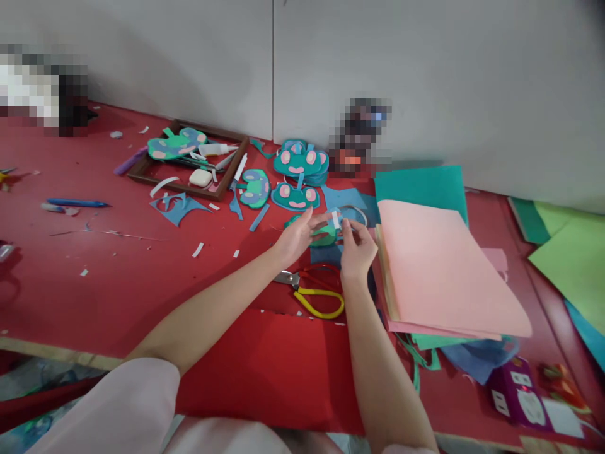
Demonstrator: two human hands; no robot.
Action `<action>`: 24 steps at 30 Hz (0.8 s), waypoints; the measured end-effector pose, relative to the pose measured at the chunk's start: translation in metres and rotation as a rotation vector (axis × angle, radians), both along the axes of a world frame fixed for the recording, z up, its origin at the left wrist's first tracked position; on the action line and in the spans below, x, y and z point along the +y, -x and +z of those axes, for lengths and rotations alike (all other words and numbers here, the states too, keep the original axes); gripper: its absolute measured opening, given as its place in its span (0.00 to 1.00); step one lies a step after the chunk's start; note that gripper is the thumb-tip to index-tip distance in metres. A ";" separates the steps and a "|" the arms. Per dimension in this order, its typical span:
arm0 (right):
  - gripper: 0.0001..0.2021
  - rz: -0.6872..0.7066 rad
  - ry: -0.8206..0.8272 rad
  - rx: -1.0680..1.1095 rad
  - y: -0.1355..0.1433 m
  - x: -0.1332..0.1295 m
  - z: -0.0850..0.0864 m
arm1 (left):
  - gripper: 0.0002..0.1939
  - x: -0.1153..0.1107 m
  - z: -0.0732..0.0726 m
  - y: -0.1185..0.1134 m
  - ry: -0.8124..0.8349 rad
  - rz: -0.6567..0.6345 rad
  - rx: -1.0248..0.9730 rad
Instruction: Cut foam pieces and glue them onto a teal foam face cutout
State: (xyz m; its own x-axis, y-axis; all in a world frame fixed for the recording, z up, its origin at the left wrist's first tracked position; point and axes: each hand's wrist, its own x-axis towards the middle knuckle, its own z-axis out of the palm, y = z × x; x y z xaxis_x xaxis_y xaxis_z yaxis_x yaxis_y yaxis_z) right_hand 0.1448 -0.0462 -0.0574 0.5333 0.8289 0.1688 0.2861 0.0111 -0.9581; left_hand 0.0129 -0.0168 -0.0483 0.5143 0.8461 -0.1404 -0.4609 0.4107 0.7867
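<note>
My left hand (pixel 302 236) reaches in from the left with its fingers apart, and a small white strip (pixel 336 219) lies against its fingertips. Close on the right, my right hand (pixel 358 247) has its thumb and fingers pinched together at the edge of a small blue piece beside that strip. Beneath my hands lies a green felt piece (pixel 324 236), partly covered by the fingers. Just behind them is a teal frog-like face (pixel 295 197) with pink spots. Scissors (pixel 319 301) with red and yellow handles rest on the red table below my hands.
Behind are a stack of felt faces (pixel 301 162) and a wooden frame (pixel 235 169) with glue and felt pieces. A pile of pink sheets (pixel 439 265) stands close on the right. A purple box (pixel 517 394) is at the lower right, scraps (pixel 198 250) at left.
</note>
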 end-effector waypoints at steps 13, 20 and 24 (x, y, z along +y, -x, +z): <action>0.20 0.106 0.061 0.202 0.000 0.001 -0.001 | 0.28 0.005 -0.001 0.005 -0.041 0.008 0.043; 0.20 0.129 0.074 0.187 0.002 0.000 0.000 | 0.26 0.006 -0.003 0.006 -0.097 0.051 0.138; 0.21 0.126 0.099 0.207 0.002 -0.001 -0.002 | 0.27 0.006 -0.005 0.005 -0.126 0.054 0.163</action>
